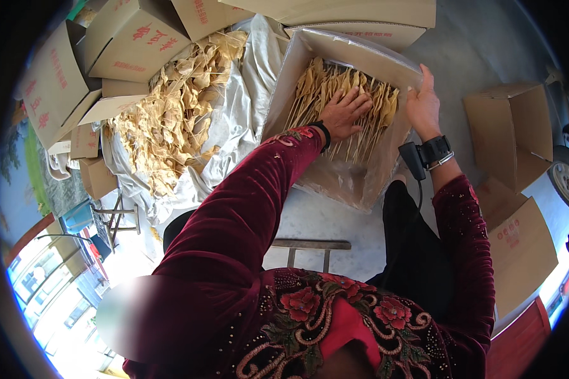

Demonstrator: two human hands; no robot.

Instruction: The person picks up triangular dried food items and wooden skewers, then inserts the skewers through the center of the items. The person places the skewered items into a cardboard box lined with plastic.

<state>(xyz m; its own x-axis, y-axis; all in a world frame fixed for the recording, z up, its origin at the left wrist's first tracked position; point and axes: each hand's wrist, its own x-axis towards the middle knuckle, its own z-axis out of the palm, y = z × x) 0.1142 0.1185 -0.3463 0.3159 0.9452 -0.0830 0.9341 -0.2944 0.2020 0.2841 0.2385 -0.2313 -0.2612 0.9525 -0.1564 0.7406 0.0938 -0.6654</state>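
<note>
In front of me a cardboard box (355,47), lined with clear plastic film (344,177), holds a layer of dried yellow-brown leaves on long thin stalks (308,92). Flat on these leaves rests my left hand (345,113), its fingers spread and grasping nothing. The stalk ends point towards me, over the plastic. My right hand (423,106) grips the right wall of the box near its far corner, with the thumb at the rim; some of its fingers are hidden.
To the left, a large heap of similar dried leaves (180,113) lies on a silvery cloth (246,90). Printed cardboard boxes (133,42) stand beyond it. At right are another box (490,132) and a wheel (562,175). A wooden stool (313,244) is below me.
</note>
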